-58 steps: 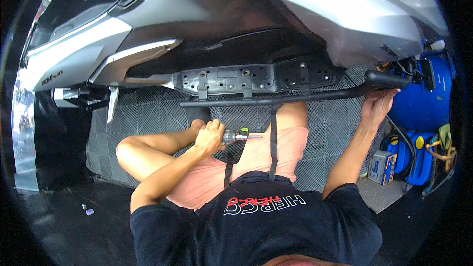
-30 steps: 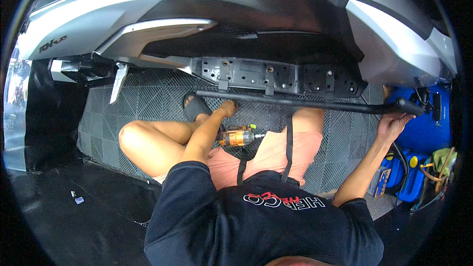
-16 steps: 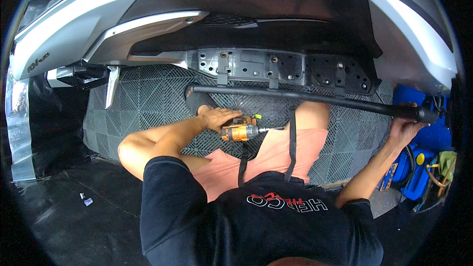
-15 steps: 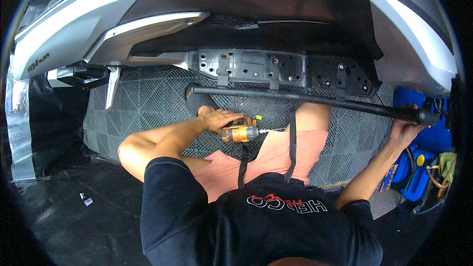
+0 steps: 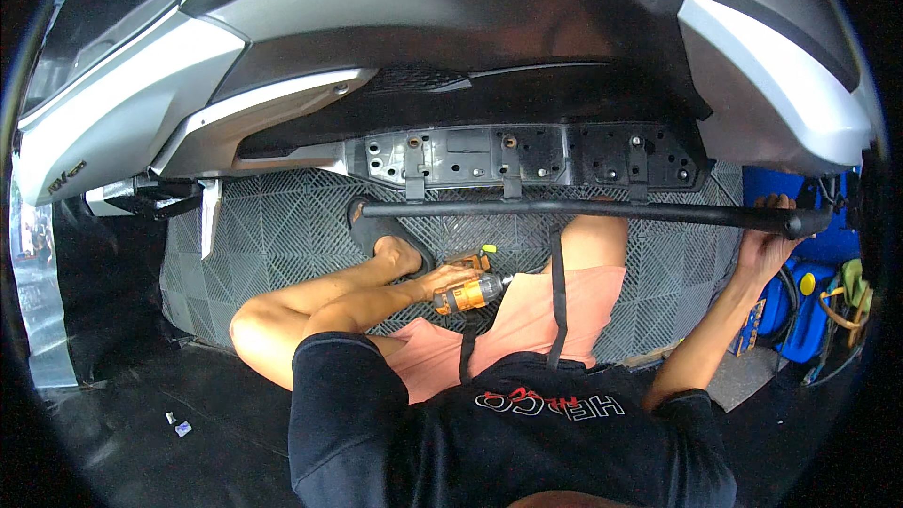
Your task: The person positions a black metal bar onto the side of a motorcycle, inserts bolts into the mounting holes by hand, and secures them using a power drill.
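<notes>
My left hand point(image 5: 446, 279) is closed around the grip of an orange and black cordless impact driver point(image 5: 470, 293), held low between my legs. Its silver nose points right and slightly up, close to my shorts. On the right, my right hand point(image 5: 767, 233) grasps the thick end of a long black tube point(image 5: 564, 210). Several short brackets point(image 5: 512, 186) run down from a perforated metal plate point(image 5: 461, 152) to the tube. Bolts and holes show along the plate, which lies under the side of a grey and silver motor scooter point(image 5: 451, 19).
Grey ribbed floor tiles point(image 5: 282, 226) lie below the plate. A blue case point(image 5: 801, 325) with a yellow round part and some tools stands beside my right forearm. White scraps point(image 5: 182, 429) lie on the black floor at the left. A silver panel point(image 5: 771, 85) overhangs the tube's right end.
The driver has come nearer to me and its nose has tilted up. My right hand stays on the tube's end. The scooter and plate sit lower in the picture as the view shifts.
</notes>
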